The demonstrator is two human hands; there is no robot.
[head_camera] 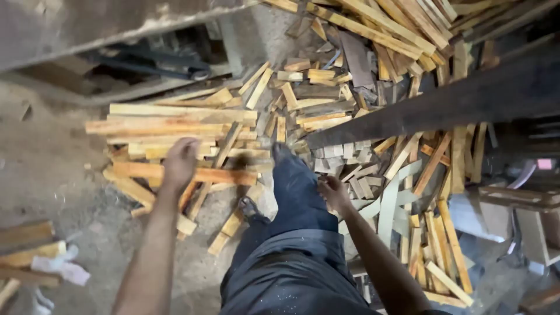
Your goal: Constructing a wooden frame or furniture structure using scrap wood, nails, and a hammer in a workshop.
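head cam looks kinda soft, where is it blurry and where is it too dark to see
Head view: the left hand is motion-smeared over the long planks, its fingers indistinct; the right hand by the knee is sharper. Top left under the concrete slab and the right edge lie in deep shadow. The scrap wood pile is evenly lit, no glare.

Open room is only at the left: bare dusty floor [46, 175] w/ nothing on it, easy pass down there. Ahead, a stack of long wood strips [175, 125] blocks the way, left hand [179, 160] right over it. To the right, loose offcuts [402, 175] cover the ground. A dark beam [455, 99] slants across above them, capping reach from the top. Right hand [333, 192] sits tight by the person's leg [297, 192].
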